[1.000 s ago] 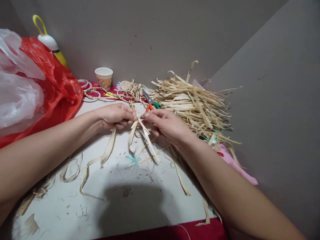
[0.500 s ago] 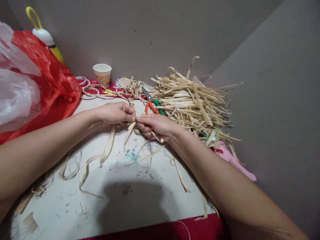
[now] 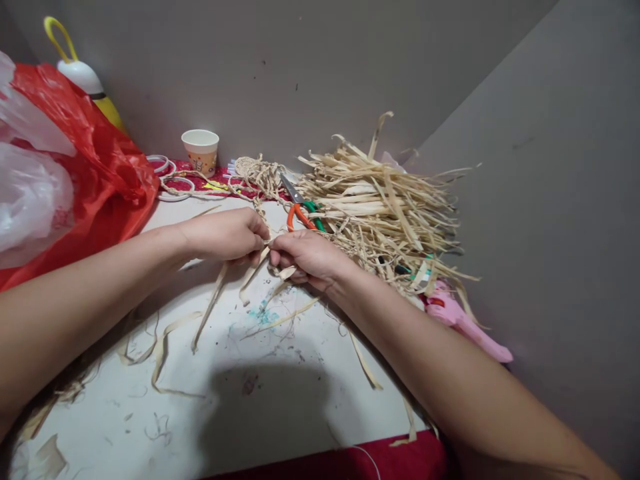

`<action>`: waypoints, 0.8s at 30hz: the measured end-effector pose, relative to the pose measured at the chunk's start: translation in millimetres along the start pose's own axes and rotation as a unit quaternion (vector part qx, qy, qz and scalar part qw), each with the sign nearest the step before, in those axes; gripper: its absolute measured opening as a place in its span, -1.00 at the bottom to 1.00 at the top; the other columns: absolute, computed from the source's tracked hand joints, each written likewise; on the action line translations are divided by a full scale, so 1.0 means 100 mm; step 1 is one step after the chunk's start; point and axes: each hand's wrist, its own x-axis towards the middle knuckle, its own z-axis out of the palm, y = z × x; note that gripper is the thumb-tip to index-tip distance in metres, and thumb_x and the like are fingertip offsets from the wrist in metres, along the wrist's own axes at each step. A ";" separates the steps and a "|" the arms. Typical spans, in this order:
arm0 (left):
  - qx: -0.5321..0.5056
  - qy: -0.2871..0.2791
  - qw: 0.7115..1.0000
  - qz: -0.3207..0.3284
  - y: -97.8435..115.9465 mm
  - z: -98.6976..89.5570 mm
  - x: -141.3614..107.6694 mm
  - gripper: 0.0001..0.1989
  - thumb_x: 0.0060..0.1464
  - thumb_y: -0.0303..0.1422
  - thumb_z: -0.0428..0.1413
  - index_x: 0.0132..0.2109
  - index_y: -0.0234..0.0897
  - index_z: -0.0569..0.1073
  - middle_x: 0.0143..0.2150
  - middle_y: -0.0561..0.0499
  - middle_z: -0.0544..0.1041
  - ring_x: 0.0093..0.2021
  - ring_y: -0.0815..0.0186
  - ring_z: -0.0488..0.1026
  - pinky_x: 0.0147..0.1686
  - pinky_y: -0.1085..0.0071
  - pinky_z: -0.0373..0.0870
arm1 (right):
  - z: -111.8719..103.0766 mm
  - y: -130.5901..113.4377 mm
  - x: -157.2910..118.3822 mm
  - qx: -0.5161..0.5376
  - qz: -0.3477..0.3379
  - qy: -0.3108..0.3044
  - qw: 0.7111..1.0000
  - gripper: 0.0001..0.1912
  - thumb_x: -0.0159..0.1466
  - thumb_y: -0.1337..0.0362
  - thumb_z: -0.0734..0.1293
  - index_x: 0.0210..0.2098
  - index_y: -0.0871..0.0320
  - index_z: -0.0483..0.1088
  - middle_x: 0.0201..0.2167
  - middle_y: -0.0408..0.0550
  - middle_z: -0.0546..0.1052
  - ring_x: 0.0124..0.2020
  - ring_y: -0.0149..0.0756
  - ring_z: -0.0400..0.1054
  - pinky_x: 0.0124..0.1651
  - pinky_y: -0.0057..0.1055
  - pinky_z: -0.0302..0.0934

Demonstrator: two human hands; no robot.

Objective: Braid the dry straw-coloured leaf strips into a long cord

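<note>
My left hand (image 3: 231, 233) and my right hand (image 3: 311, 257) meet over the white tabletop, thumbs and fingers pinched close together. Between them they grip pale dried plant strips (image 3: 254, 275), whose loose ends dangle below. One longer strip (image 3: 209, 312) hangs under my left hand. From the pinch a thin braided cord (image 3: 259, 209) runs back to a coiled, tangled heap of braid (image 3: 257, 171). Scissors (image 3: 300, 212) with orange and green handles lie just behind my right hand. The exact crossing of the strips is hidden by my fingers.
A big bundle of dried strips (image 3: 385, 200) lies right, near a pink tool (image 3: 465, 323). At the back stand a paper cup (image 3: 201, 152) and white rings (image 3: 176, 189). A red plastic bag (image 3: 115, 173) and a yellow-white bottle (image 3: 83, 77) are left. Walls close in behind and right.
My left fingers have curled over more, and the strip beneath them has turned edge-on. A gap between the two hands' fingertips shows slightly more. The view has shifted a little.
</note>
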 end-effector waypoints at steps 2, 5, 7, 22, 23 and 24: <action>-0.073 -0.020 0.997 -0.014 0.01 0.02 0.01 -0.84 -0.05 -0.55 -0.01 -0.49 -0.34 0.43 -0.67 0.06 0.38 -0.75 0.51 0.18 -0.71 0.56 0.05 | 0.00 -0.01 -0.02 0.016 0.005 -0.004 1.000 -0.78 0.12 0.40 0.19 -0.63 0.26 0.31 -0.85 -0.32 0.06 -0.86 -0.63 -0.21 -0.80 -0.61 -0.31; -0.166 -0.027 0.985 -0.032 0.00 0.05 0.03 -0.83 -0.01 -0.53 -0.02 -0.48 -0.38 0.44 -0.67 0.01 0.42 -0.75 0.51 0.21 -0.72 0.58 0.06 | 0.00 -0.02 -0.04 0.051 0.008 -0.017 0.998 -0.82 0.13 0.37 0.22 -0.58 0.26 0.32 -0.83 -0.34 0.06 -0.85 -0.64 -0.21 -0.80 -0.63 -0.32; -0.198 -0.026 0.979 -0.041 0.00 0.09 0.05 -0.85 -0.02 -0.53 -0.01 -0.45 -0.40 0.44 -0.66 -0.01 0.45 -0.74 0.49 0.25 -0.70 0.58 0.13 | 0.01 -0.02 -0.05 0.075 0.006 -0.026 0.997 -0.82 0.13 0.36 0.24 -0.59 0.24 0.27 -0.83 -0.34 0.06 -0.84 -0.63 -0.20 -0.80 -0.63 -0.32; -0.047 0.005 0.997 -0.062 0.03 0.22 0.01 -0.89 -0.09 -0.46 0.03 -0.37 -0.33 0.45 -0.51 -0.03 0.57 -0.67 0.40 0.39 -0.70 0.56 0.19 | 0.03 0.00 -0.06 0.069 -0.012 -0.061 0.996 -0.69 0.05 0.37 0.24 -0.76 0.19 0.09 -0.87 -0.21 0.20 -0.87 -0.63 -0.12 -0.82 -0.65 -0.31; -0.047 -0.004 0.997 -0.059 0.05 0.21 0.00 -0.91 -0.10 -0.46 0.05 -0.40 -0.33 0.45 -0.52 -0.02 0.56 -0.66 0.41 0.38 -0.67 0.56 0.21 | 0.03 0.00 -0.05 0.071 -0.010 -0.055 0.996 -0.69 0.04 0.37 0.24 -0.76 0.19 0.09 -0.87 -0.23 0.17 -0.87 -0.63 -0.12 -0.82 -0.65 -0.31; -0.051 -0.018 0.997 -0.057 0.07 0.18 -0.02 -0.93 -0.10 -0.45 0.07 -0.42 -0.33 0.44 -0.53 -0.02 0.56 -0.66 0.41 0.38 -0.65 0.54 0.24 | 0.02 0.00 -0.06 0.074 -0.009 -0.047 0.996 -0.69 0.04 0.38 0.24 -0.76 0.18 0.08 -0.88 -0.25 0.14 -0.87 -0.63 -0.13 -0.81 -0.65 -0.30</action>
